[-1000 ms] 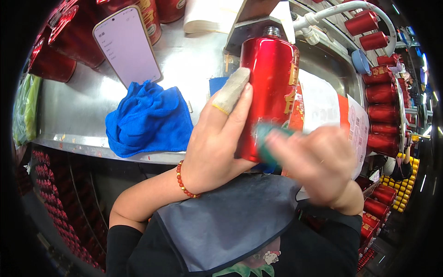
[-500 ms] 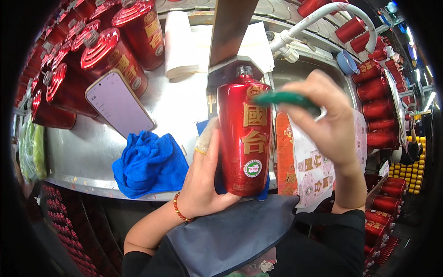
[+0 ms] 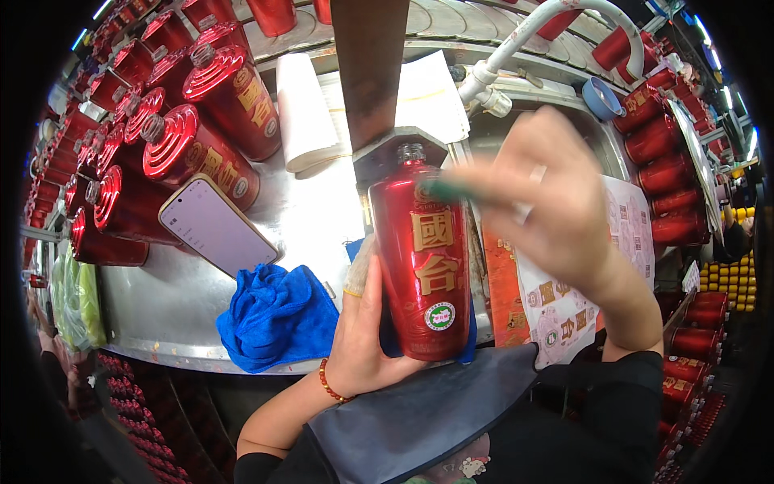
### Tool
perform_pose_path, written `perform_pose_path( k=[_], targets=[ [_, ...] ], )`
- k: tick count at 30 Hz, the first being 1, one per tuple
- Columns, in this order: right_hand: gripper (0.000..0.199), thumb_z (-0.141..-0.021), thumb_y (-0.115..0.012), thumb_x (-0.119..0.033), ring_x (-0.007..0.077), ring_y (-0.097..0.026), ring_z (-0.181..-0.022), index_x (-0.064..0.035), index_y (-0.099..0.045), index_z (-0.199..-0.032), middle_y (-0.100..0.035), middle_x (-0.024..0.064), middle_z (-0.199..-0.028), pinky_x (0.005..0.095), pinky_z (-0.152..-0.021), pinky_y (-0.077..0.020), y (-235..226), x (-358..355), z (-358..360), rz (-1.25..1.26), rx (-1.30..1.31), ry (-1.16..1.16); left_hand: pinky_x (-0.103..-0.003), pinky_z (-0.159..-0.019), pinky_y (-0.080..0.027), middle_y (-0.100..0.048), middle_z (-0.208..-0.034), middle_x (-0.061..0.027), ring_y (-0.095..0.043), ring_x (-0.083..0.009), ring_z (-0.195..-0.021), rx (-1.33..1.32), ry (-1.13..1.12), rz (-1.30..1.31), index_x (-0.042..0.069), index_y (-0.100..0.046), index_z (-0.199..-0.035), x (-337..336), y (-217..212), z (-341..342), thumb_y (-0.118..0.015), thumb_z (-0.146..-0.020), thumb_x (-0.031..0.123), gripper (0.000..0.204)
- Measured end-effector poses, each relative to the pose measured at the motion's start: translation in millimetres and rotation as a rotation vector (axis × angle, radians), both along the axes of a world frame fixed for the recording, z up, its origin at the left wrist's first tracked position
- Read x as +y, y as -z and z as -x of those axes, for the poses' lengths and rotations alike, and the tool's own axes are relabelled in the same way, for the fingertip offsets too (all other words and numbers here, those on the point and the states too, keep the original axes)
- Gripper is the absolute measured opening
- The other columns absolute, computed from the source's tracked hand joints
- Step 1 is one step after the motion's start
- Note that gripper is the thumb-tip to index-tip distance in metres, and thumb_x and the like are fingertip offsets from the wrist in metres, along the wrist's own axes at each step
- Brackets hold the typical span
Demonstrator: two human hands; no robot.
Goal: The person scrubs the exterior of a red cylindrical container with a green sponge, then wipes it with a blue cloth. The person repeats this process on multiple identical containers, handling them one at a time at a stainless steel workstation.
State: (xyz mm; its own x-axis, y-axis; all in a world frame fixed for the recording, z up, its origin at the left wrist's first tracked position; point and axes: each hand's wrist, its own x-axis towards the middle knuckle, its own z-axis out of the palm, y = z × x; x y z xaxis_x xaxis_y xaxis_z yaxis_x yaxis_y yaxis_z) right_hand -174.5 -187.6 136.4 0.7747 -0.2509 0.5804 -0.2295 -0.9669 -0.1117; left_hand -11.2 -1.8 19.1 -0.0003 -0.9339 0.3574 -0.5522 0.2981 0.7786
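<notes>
A glossy red bottle (image 3: 399,266) with raised gold characters and a round green-and-white emblem stands nearly upright before me. My left hand (image 3: 372,343) is closed round its lower left side, a pale finger cover on one finger and the thumb under the base. Smeared by motion, my right hand (image 3: 556,198) is by the bottle's upper right side. It grips a slim green tool (image 3: 445,190), whose tip lies over the emblem near the shoulder; its exact kind is too blurred to tell. Left of the bottle lies a crumpled blue cloth (image 3: 278,319).
A phone (image 3: 218,230) leans against several red bottles (image 3: 234,105) at left. Paper stacks (image 3: 306,113) lie behind. A brown post (image 3: 367,73) rises behind the bottle. At right are printed sheets (image 3: 560,310), an orange-red sheet (image 3: 506,286), a sink and a white faucet (image 3: 528,36).
The view has shifted, so the surroundings sit lower in it. My right hand has swung with the green tool, now more blurred, across the bottle's upper right. My left hand keeps its hold.
</notes>
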Motion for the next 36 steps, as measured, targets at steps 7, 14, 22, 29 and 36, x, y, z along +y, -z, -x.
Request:
perform_pose_path(
  k=[7, 14, 22, 29, 36],
  targets=[
    [0.018, -0.080, -0.072, -0.009, 0.0240, -0.064, -0.077, -0.0101, -0.076, -0.098, -0.067, 0.0051, -0.087, 0.0363, -0.066, -0.0521, 19, 0, -3, -0.539, -0.017, -0.246, -0.050, -0.119, -0.031, -0.027, -0.161, -0.0316, -0.034, -0.0476, -0.147, 0.044, -0.017, -0.041, -0.005, -0.010, -0.162, 5, 5, 2, -0.093, -0.072, 0.026, 0.126],
    [0.023, -0.080, -0.072, -0.013, 0.0187, -0.062, -0.079, -0.0148, -0.076, -0.103, -0.064, 0.0001, -0.085, 0.0306, -0.066, -0.0513, 21, 52, 18, -0.210, 0.071, -0.327, -0.049, -0.119, -0.031, -0.025, -0.162, -0.0303, -0.032, -0.0473, -0.148, 0.049, 0.019, -0.099, -0.003, -0.009, -0.162, 7, 6, -3, -0.094, -0.070, 0.027, 0.129],
    [0.028, -0.082, -0.076, -0.008, 0.0172, -0.061, -0.070, -0.0101, -0.077, -0.110, -0.064, 0.0039, -0.080, 0.0297, -0.062, -0.0475, 25, -7, 20, -0.206, -0.156, 0.038, -0.049, -0.118, -0.030, -0.032, -0.157, -0.0298, -0.036, -0.0463, -0.145, 0.039, -0.014, -0.094, -0.008, -0.011, -0.160, 6, 8, 0, -0.092, -0.072, 0.027, 0.125],
    [0.021, -0.079, -0.075, -0.012, 0.0171, -0.065, -0.081, -0.0120, -0.076, -0.100, -0.065, 0.0030, -0.082, 0.0317, -0.070, -0.0546, 38, 30, 31, -0.978, -0.112, -0.094, -0.048, -0.119, -0.029, -0.030, -0.159, -0.0302, -0.036, -0.0464, -0.145, -0.046, -0.015, -0.073, -0.009, -0.012, -0.160, 5, 5, 0, -0.090, -0.074, 0.025, 0.121],
    [0.028, -0.074, -0.077, -0.008, 0.0205, -0.061, -0.082, -0.0156, -0.078, -0.101, -0.066, -0.0002, -0.085, 0.0318, -0.075, -0.0501, 60, 48, 37, -0.242, -0.352, -0.087, -0.051, -0.123, -0.019, -0.019, -0.163, -0.0352, -0.018, -0.0482, -0.154, -0.014, 0.039, -0.243, -0.010, -0.011, -0.159, 6, 6, -7, -0.087, -0.077, 0.034, 0.121]
  ],
)
